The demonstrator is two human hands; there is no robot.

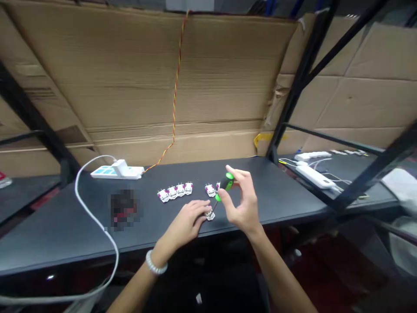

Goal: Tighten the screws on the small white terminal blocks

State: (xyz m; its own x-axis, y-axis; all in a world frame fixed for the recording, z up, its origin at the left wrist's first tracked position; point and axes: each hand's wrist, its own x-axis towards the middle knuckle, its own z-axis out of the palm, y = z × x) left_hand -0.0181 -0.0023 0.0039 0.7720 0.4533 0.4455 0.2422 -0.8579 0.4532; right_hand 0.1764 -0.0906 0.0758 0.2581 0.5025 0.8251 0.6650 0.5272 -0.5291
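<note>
My right hand [243, 200] grips a green-and-black screwdriver [224, 186] by its handle, the shaft slanting down to the left. Its tip meets a small white part [210, 214] near the table's front edge. Fingers of my left hand [190, 219] pinch that part from the left and hide some of it. Just behind, another white-and-purple part [210, 190] lies on the table, with one more partly hidden by the screwdriver. To the left, several similar white parts [176, 191] with purple bits and thin pins stand in a row.
A white power strip [135, 172] with a plugged-in charger sits at the back left, its white cable [94, 215] looping over the table [276, 191]. A blurred dark object [124, 208] lies left. Black metal posts [289, 100] and cardboard [221, 78] bound the back.
</note>
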